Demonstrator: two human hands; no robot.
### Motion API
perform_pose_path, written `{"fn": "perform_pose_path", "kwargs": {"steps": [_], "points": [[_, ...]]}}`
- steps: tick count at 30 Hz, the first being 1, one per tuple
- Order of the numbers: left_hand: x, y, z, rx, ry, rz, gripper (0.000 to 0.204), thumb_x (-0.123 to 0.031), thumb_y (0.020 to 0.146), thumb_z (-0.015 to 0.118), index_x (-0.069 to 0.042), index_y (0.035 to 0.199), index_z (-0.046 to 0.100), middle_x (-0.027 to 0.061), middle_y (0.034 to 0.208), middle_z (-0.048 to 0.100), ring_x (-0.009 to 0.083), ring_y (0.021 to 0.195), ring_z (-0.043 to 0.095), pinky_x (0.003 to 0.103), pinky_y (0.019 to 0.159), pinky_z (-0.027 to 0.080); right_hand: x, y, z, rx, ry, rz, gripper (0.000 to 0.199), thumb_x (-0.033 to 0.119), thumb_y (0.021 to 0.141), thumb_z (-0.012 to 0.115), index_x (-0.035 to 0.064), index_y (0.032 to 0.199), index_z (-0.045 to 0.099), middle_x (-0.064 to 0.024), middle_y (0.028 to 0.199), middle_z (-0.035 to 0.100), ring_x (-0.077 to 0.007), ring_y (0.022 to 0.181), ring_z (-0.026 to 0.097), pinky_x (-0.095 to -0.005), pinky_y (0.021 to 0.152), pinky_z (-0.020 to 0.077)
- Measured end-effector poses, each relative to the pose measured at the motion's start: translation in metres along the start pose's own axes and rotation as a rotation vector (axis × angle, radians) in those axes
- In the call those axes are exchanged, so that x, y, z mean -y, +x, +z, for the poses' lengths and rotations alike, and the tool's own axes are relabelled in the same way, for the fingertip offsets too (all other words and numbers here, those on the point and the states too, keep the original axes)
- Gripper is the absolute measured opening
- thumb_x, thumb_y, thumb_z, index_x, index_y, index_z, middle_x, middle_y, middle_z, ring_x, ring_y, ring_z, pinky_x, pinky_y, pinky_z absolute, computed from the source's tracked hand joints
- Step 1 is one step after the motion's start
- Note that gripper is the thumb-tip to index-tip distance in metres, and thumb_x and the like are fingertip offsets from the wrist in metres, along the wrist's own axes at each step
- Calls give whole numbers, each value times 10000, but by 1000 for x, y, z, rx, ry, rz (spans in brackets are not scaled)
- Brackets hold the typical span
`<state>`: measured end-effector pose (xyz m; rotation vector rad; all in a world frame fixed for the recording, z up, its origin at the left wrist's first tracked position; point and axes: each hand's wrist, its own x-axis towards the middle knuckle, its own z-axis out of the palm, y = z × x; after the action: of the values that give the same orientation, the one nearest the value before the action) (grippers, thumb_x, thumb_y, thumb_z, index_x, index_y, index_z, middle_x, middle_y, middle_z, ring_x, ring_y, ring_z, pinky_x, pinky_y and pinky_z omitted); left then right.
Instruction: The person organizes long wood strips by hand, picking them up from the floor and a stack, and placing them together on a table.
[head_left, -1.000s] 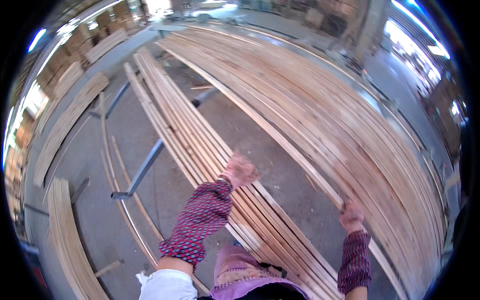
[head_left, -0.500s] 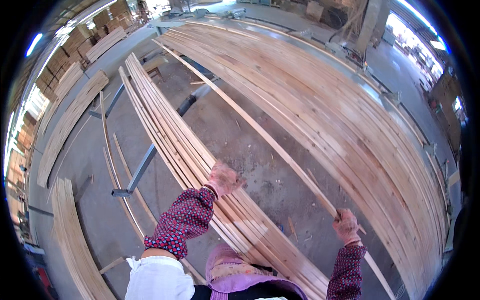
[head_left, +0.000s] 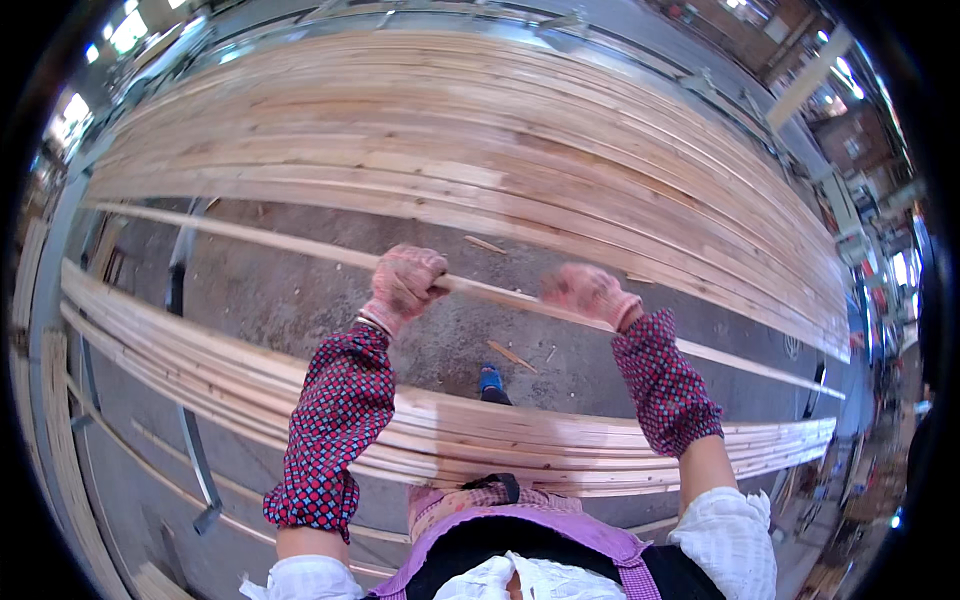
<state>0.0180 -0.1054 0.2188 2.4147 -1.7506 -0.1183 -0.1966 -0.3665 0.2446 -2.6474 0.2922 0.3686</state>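
Observation:
A long, thin wooden strip (head_left: 497, 293) runs across in front of me, from far left to near right. My left hand (head_left: 403, 283), in a stained pinkish work glove, is closed around it left of the middle. My right hand (head_left: 588, 291), gloved the same way, lies over the strip further right; motion smears its fingers, so their grip is unclear. Between my body and the strip lies a bundle of similar wooden strips (head_left: 500, 435). Beyond it spreads a wide layer of boards (head_left: 400, 130) laid side by side.
Metal support arms (head_left: 190, 420) stick out beneath the bundle at the left. More strips (head_left: 230, 515) lie lower left. A blue shoe (head_left: 489, 378) shows on the concrete floor (head_left: 290, 300), near wood splinters (head_left: 512, 356). Machine rails run along the far edge.
My view has turned to the right. My left hand has left the bundle and taken hold of the single strip. My right hand is now closer to the left one, over the same strip.

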Motion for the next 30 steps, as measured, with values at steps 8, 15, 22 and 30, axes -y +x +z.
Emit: {"fn": "perform_pose_path", "kwargs": {"steps": [8,15,22,30], "points": [[-23,-13,-4,-210,68,87,615,-402,595,838,-160,1119,625,118,1333,544,321,1243,511,489,1041,401,-21,67,61,-640,-774,119,245,207,717,682,3,837,622,-162,661,558,-336,670,614,-418,601,504],[-5,-18,-14,-287,197,67,958,-421,529,886,-182,1355,462,155,1484,397,361,1381,366,549,1154,229,21,30,-19,162,65,-223,241,244,793,673,122,990,742,-154,900,701,-318,898,670,-401,750,524],[-7,-15,-15,-69,58,119,527,-354,623,849,-180,1054,602,19,1019,623,246,981,615,430,792,487,17,50,-13,-676,-368,-210,276,262,747,687,-8,805,683,-187,754,665,-332,713,664,-451,670,549],[-41,-4,-25,-303,131,152,990,-374,454,904,-117,1326,512,138,1442,460,392,1429,274,589,1163,177,-45,95,24,-44,-244,-101,332,361,748,717,63,893,735,-129,843,692,-309,798,664,-433,664,524]]}}
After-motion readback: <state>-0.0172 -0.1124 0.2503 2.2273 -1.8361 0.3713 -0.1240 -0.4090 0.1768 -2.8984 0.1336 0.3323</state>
